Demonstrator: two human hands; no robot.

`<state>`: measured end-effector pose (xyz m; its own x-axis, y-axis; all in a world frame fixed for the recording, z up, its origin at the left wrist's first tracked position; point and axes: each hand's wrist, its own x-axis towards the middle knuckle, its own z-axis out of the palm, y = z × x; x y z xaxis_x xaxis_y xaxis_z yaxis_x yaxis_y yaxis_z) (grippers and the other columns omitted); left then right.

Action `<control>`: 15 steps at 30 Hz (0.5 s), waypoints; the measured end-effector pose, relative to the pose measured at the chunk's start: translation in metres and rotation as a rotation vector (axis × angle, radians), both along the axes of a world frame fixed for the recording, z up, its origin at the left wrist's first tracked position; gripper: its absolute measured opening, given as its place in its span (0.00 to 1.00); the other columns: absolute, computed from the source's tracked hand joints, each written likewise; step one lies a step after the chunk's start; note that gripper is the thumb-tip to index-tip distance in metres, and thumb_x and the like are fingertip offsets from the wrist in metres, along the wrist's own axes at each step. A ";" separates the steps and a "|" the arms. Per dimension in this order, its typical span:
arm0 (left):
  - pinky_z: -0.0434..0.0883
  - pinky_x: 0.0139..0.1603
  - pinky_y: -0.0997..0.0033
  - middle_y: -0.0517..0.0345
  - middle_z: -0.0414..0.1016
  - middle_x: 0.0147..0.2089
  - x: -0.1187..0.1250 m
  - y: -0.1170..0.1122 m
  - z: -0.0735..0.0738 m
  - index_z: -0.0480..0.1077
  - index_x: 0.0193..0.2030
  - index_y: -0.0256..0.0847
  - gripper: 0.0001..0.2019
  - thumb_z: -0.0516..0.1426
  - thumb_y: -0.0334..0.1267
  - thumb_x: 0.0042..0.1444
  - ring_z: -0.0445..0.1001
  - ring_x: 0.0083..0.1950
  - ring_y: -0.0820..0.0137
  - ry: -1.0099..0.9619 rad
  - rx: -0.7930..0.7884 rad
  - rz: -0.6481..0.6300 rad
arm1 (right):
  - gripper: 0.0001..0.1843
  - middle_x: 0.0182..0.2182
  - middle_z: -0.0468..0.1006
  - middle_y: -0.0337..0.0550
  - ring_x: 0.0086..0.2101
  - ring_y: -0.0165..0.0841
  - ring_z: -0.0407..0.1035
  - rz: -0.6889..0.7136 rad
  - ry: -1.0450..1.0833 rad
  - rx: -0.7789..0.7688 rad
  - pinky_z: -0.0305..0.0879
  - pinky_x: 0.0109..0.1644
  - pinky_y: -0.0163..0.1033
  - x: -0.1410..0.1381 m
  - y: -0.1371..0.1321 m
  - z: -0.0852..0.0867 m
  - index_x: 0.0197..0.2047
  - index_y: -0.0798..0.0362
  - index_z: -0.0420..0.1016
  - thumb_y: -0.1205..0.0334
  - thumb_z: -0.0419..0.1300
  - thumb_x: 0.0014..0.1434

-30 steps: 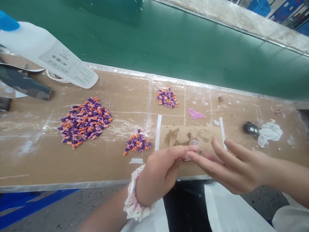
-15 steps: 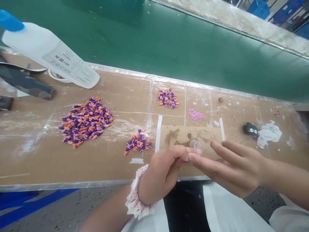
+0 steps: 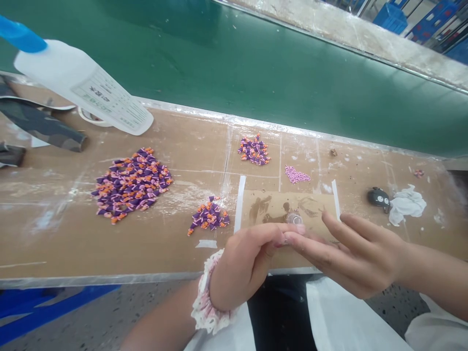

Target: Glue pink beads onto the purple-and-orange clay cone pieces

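Note:
My left hand (image 3: pixel 252 261) and my right hand (image 3: pixel 360 256) meet fingertip to fingertip above the front edge of the work surface. The left one, with a frilly pink and white band (image 3: pixel 212 297) at its wrist, is closed in a pinch. On the right hand the index fingertip presses at the same spot, while the other fingers stretch forward, apart. Whatever lies between the fingertips is too small and too covered to name. Just beyond them a small clear round cup (image 3: pixel 294 220) stands on a brown sheet (image 3: pixel 252 200) with wet smears, held by white tape strips.
Small purple and orange pieces lie in a large pile (image 3: pixel 133 185), a smaller pile (image 3: pixel 209 215) and a back pile (image 3: pixel 255 149). Near them are tiny pink bits (image 3: pixel 297 174). A white bottle (image 3: pixel 84 87) leans at left. A black object with eyes (image 3: pixel 379 197) sits beside crumpled white tissue (image 3: pixel 407 204).
The view has shifted slightly, so the bottle and large pile appear a little farther right. My hands stay together in almost the same pose.

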<state>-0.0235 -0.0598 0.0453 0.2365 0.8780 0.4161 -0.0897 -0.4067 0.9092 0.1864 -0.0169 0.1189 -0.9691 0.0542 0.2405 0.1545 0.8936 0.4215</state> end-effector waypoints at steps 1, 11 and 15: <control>0.79 0.50 0.69 0.49 0.80 0.51 0.000 0.000 0.000 0.62 0.48 0.43 0.13 0.49 0.21 0.64 0.79 0.52 0.68 0.012 0.010 0.009 | 0.04 0.58 0.72 0.48 0.33 0.35 0.72 0.000 -0.011 0.011 0.63 0.25 0.40 0.000 0.000 0.000 0.34 0.52 0.80 0.69 0.65 0.54; 0.78 0.51 0.68 0.47 0.78 0.54 -0.006 0.002 0.001 0.62 0.57 0.44 0.19 0.47 0.21 0.64 0.78 0.55 0.67 0.083 0.056 -0.031 | 0.04 0.55 0.75 0.45 0.31 0.35 0.74 0.013 -0.021 0.062 0.64 0.25 0.40 -0.002 0.000 0.000 0.33 0.52 0.80 0.67 0.68 0.51; 0.78 0.51 0.70 0.49 0.79 0.53 -0.008 0.005 0.003 0.62 0.57 0.45 0.19 0.48 0.20 0.64 0.78 0.54 0.68 0.122 0.053 -0.033 | 0.04 0.56 0.75 0.45 0.32 0.34 0.74 0.014 -0.036 0.072 0.65 0.25 0.40 -0.001 -0.001 -0.001 0.34 0.52 0.80 0.67 0.67 0.53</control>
